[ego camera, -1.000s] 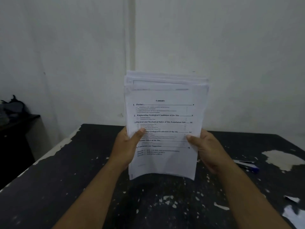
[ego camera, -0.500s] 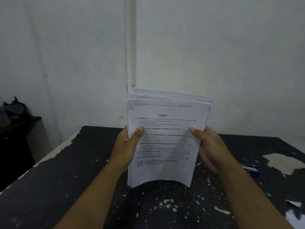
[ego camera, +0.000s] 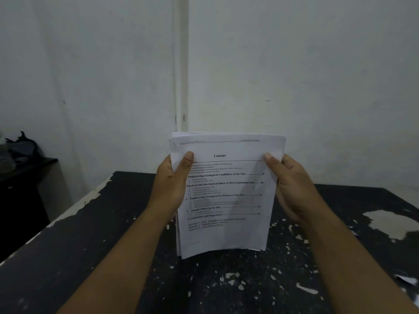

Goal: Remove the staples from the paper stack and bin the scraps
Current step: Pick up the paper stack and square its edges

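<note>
A thick white paper stack (ego camera: 226,200) stands upright with its bottom edge on or just above the dark table (ego camera: 113,257). Its front page is a printed "Contents" sheet, and its lower part bows slightly. My left hand (ego camera: 171,185) grips the stack's left edge near the top, thumb across the front page. My right hand (ego camera: 294,189) grips the right edge at about the same height, thumb on the page. No staple is plainly visible; the top left corner looks slightly creased.
The black tabletop has chipped white patches. A torn paper scrap (ego camera: 408,279) lies at the right edge. A dark cabinet (ego camera: 22,189) with a bag (ego camera: 20,148) on it stands at the left. A white wall rises behind the table.
The stack has come down and its sheets have been squared together at the top. Both hands slid up its side edges, from the lower half to near the top.
</note>
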`<state>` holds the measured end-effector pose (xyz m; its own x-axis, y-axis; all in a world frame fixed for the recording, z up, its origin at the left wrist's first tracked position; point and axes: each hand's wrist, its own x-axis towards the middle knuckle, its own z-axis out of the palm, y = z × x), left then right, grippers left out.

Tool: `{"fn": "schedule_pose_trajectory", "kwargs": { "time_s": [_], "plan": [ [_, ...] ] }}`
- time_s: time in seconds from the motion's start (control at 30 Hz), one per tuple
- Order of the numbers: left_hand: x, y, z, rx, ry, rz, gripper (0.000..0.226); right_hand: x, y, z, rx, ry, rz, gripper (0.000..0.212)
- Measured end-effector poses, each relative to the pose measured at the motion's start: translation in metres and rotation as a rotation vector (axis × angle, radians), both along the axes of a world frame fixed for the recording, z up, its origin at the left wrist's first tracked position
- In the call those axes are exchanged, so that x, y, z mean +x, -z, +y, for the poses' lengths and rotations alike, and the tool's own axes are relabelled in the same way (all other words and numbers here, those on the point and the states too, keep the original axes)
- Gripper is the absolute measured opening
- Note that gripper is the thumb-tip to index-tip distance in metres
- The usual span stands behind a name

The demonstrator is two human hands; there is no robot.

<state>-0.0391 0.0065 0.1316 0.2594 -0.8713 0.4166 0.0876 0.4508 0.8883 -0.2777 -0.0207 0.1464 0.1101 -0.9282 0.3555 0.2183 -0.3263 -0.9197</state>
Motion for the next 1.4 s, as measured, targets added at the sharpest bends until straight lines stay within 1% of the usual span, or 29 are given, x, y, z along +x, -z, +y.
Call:
{"fn": "schedule_pose_trajectory", "kwargs": {
  "time_s": [0.07, 0.17, 0.23, 0.3, 0.37, 0.47, 0.6, 0.67, 0.73, 0.77, 0.8, 0.87, 0.93, 1.07, 1.17, 1.23, 1.3, 1.4],
  "plan": [
    [0.001, -0.006, 0.0, -0.017, -0.022, -0.014, 0.032, 0.001, -0.004, 0.0, -0.011, 0.014, -0.018, 0.02],
    [0.001, -0.015, 0.001, -0.057, -0.043, -0.023, 0.034, 0.004, -0.01, 0.001, -0.026, 0.021, -0.068, 0.023],
    [0.001, -0.02, 0.001, -0.098, -0.042, -0.015, 0.036, 0.006, -0.013, 0.001, -0.028, 0.006, -0.13, 0.028],
    [0.001, -0.022, 0.002, -0.135, -0.038, -0.028, 0.041, 0.009, -0.015, 0.003, -0.024, 0.005, -0.167, 0.04],
    [0.002, -0.022, 0.002, -0.142, -0.038, -0.03, 0.047, 0.011, -0.013, 0.003, -0.029, 0.041, -0.144, 0.048],
    [0.004, -0.021, 0.001, -0.151, -0.058, -0.031, 0.052, 0.014, -0.012, 0.003, -0.031, 0.098, -0.088, 0.044],
    [0.003, -0.024, -0.001, -0.202, -0.076, -0.064, 0.047, 0.018, -0.015, 0.003, -0.043, 0.169, -0.003, 0.043],
    [0.002, -0.027, -0.002, -0.24, -0.105, -0.08, 0.043, 0.021, -0.018, 0.002, -0.051, 0.227, 0.031, 0.053],
    [0.001, -0.029, -0.003, -0.276, -0.15, -0.122, 0.029, 0.024, -0.021, 0.001, -0.039, 0.322, 0.048, 0.061],
    [0.0, -0.03, -0.004, -0.283, -0.175, -0.143, 0.022, 0.025, -0.022, 0.0, -0.027, 0.366, 0.05, 0.06],
    [-0.001, -0.03, -0.005, -0.282, -0.203, -0.154, 0.019, 0.027, -0.022, -0.002, -0.019, 0.398, 0.045, 0.054],
    [-0.004, -0.03, -0.005, -0.267, -0.252, -0.156, 0.025, 0.031, -0.024, -0.003, -0.017, 0.44, 0.039, 0.045],
    [-0.006, -0.031, -0.005, -0.252, -0.267, -0.157, 0.029, 0.035, -0.026, -0.003, -0.021, 0.475, 0.039, 0.041],
    [-0.007, -0.033, -0.005, -0.224, -0.309, -0.154, 0.024, 0.041, -0.028, -0.004, -0.026, 0.515, 0.042, 0.028],
    [-0.01, -0.037, -0.005, -0.223, -0.319, -0.152, 0.026, 0.044, -0.031, -0.003, -0.026, 0.536, 0.017, 0.03],
    [-0.011, -0.038, -0.004, -0.241, -0.326, -0.182, 0.028, 0.046, -0.032, -0.003, -0.035, 0.558, 0.051, 0.034],
    [-0.011, -0.039, -0.002, -0.256, -0.299, -0.18, 0.025, 0.045, -0.032, -0.003, -0.04, 0.58, 0.084, 0.034],
    [-0.006, -0.036, 0.0, -0.269, -0.247, -0.18, 0.021, 0.041, -0.033, -0.004, -0.032, 0.583, 0.075, 0.034]
  ]
}}
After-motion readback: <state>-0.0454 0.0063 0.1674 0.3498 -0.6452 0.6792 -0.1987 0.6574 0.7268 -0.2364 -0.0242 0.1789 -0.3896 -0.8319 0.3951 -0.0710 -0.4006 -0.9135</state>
